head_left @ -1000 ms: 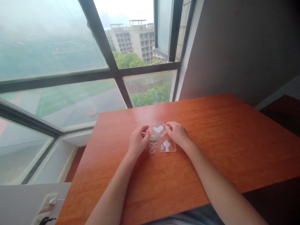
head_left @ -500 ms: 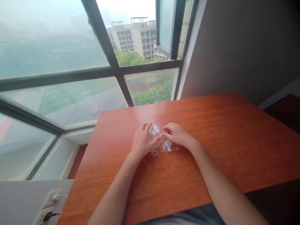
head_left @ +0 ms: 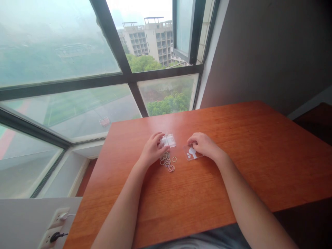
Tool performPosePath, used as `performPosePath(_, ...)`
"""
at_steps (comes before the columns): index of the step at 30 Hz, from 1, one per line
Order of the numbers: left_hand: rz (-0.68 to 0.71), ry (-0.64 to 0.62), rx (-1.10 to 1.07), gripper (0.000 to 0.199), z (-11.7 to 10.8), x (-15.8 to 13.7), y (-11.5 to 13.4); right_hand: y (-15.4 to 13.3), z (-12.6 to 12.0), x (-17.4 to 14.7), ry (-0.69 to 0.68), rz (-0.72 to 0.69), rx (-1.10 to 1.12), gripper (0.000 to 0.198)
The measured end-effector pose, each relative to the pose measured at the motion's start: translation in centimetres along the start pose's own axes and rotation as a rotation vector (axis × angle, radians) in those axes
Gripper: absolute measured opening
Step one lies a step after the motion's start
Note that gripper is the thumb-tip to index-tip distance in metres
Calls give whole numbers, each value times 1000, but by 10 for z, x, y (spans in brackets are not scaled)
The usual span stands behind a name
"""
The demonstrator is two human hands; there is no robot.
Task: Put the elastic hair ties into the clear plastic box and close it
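Observation:
A small clear plastic box [head_left: 169, 140] lies on the table, with the thumb and fingers of my left hand [head_left: 152, 148] around its left end. Just in front of that hand is a loose pile of small thin rings [head_left: 166, 159], pale and pinkish. One yellowish ring [head_left: 174, 159] lies apart at the pile's right. To the right, my right hand [head_left: 206, 144] has curled fingers on the far edge of a flat clear plastic lid [head_left: 190, 155] with a white printed shape. Its fingertips are partly hidden.
The brown wooden table [head_left: 233, 138] stretches far to the right. Large windows [head_left: 64, 114] border it at the left and back, with a grey wall [head_left: 254, 58] at the right. A wall socket [head_left: 55, 221] with plugs is at the lower left.
The box, tilted between both hands before, now lies flat by my left hand. My right hand has left it and moved right; the lid has shifted right and away from me. More rings show.

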State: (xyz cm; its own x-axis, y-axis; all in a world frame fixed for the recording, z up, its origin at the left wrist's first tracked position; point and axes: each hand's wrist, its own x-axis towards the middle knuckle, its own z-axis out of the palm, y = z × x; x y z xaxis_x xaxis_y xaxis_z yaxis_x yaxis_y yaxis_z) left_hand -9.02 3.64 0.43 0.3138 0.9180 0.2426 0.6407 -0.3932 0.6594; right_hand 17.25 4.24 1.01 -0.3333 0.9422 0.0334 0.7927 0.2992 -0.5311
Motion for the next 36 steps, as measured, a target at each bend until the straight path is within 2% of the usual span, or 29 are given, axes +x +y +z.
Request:
performPosePath(8, -45, 34, 98, 51, -28, -7, -21, 9, -2, 1, 63, 30, -28, 28)
performPosePath(13, -34, -13, 64, 51, -36, -10, -24, 11, 0, 1, 113, 58, -51, 26)
performPosePath(16, -20, -45, 62, 50, -35, -10, -19, 14, 0, 1, 142, 93, -59, 25)
performPosePath(20, 23, -111, 53, 54, -31, -10, -11, 18, 2, 2, 159, 72, -55, 27)
performPosePath(24, 58, -134, 64, 60, -24, -10, -3, 12, 5, 3, 164, 88, -143, 24)
performPosePath(29, 92, -161, 79, 65, -11, -10, 9, -3, 8, 0, 257, 267, -327, 27)
performPosePath(32, 86, -121, 116, 64, -5, -9, 10, -6, 9, 0, 232, 357, -354, 25)
performPosePath(34, 84, -98, 125, 63, -2, -8, 10, -5, 11, 3, 225, 334, -329, 24)
performPosePath(36, 89, -86, 122, 62, -1, -7, 9, -3, 15, 6, 247, 247, -272, 23)
